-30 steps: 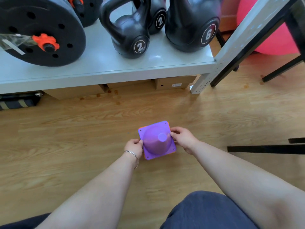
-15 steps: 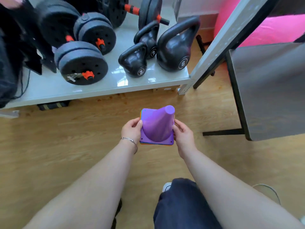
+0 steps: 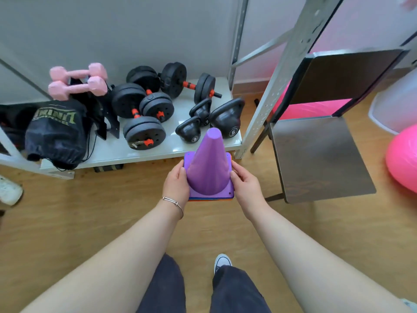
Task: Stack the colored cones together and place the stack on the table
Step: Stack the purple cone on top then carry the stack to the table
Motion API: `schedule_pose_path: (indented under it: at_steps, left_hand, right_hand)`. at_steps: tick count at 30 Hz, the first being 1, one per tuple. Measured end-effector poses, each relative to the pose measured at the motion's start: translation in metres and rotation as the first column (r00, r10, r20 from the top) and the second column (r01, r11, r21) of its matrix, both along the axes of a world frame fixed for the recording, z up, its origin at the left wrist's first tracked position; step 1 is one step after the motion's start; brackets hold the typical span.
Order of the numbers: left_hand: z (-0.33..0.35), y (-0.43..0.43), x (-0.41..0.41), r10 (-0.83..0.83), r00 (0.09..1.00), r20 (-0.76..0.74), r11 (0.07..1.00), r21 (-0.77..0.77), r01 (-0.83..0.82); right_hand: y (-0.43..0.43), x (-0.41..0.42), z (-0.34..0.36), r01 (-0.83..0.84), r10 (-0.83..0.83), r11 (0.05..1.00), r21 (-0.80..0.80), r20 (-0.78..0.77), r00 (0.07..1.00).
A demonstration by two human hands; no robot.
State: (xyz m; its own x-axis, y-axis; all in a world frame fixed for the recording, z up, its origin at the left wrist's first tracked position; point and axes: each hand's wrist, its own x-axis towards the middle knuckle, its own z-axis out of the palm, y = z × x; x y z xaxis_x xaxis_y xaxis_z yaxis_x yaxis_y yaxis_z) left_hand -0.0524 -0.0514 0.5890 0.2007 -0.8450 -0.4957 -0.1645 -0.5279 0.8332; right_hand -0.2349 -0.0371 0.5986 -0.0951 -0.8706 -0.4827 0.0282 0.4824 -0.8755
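- Fingers (image 3: 181,177) of the left hand (image 3: 177,186) are curled round the left edge of the square base, thumb up top right beside the cone wall.
- Right hand (image 3: 247,188) does the mirror thing, with its fingers (image 3: 237,177) wrapped on the right edge of the base. So the stack of cones (image 3: 208,175) sits squarely between the two sets of fingers, gripped from both sides.
- Purple cone (image 3: 213,141) is the top one. Thin blue and orange base edges peek out underneath, just below the fingertips.
- Stack is up in the air over the wooden floor (image 3: 90,222), not resting on anything.
- Base is down at finger level, and the tip pokes up and away past the fingers, toward the kettlebells (image 3: 226,119) on the low shelf (image 3: 135,154).
- Long axis runs pretty much upright, leaning a bit away from the person.
- Dark table (image 3: 316,159) is off to the right of the right-hand fingers, near but apart from the stack.
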Motion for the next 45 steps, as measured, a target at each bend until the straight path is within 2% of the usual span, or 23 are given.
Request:
schedule_pose_path:
  at_steps: [4, 11, 15, 19, 23, 26, 29, 32, 35, 40, 45]
  left_hand:
    - [0.073, 0.008, -0.005, 0.051, 0.992, -0.118, 0.997, -0.052, -0.058]
    - [0.171, 0.029, 0.006, 0.077, 0.980, -0.183, 0.991, -0.091, -0.095]
    - [0.218, 0.034, 0.024, 0.024, 0.974, -0.226, 0.994, -0.100, -0.048]
    - [0.257, 0.037, 0.041, 0.091, 0.948, -0.306, 0.982, -0.130, -0.137]
    - [0.280, 0.039, 0.054, 0.142, 0.887, -0.439, 0.966, -0.133, -0.220]
    - [0.292, 0.038, 0.062, 0.160, 0.862, -0.481, 0.956, -0.141, -0.256]
    - [0.307, 0.034, 0.070, 0.128, 0.858, -0.497, 0.948, -0.193, -0.253]
    - [0.319, 0.026, 0.081, 0.112, 0.878, -0.465, 0.947, -0.218, -0.236]
    - [0.326, 0.013, 0.099, 0.105, 0.910, -0.401, 0.953, -0.220, -0.207]
    - [0.350, -0.004, 0.130, 0.053, 0.955, -0.292, 0.974, -0.194, -0.113]
    - [0.360, -0.033, 0.166, 0.097, 0.907, -0.410, 0.985, -0.090, -0.146]
  right_hand:
    - [0.004, -0.007, 0.069, -0.079, 0.079, 0.996, -0.037, 0.021, 0.997]
    - [0.011, -0.005, 0.163, -0.237, 0.239, 0.969, -0.072, 0.022, 0.971]
    - [0.017, 0.005, 0.203, -0.300, 0.306, 0.947, -0.111, 0.038, 0.951]
    - [0.018, 0.020, 0.236, -0.229, 0.250, 0.963, -0.142, 0.154, 0.956]
    - [0.013, 0.036, 0.262, -0.114, 0.136, 0.990, -0.080, 0.381, 0.914]
    - [0.005, 0.046, 0.278, -0.077, 0.103, 0.994, -0.077, 0.443, 0.891]
    - [-0.004, 0.058, 0.292, -0.099, 0.145, 0.987, -0.129, 0.423, 0.895]
    - [-0.011, 0.074, 0.309, -0.098, 0.147, 0.982, -0.161, 0.332, 0.932]
    - [-0.018, 0.090, 0.323, -0.132, 0.180, 0.973, -0.191, 0.256, 0.950]
    - [-0.031, 0.123, 0.342, -0.130, 0.176, 0.969, -0.208, 0.220, 0.959]
    - [-0.051, 0.166, 0.352, -0.068, 0.107, 0.973, -0.220, 0.167, 0.980]
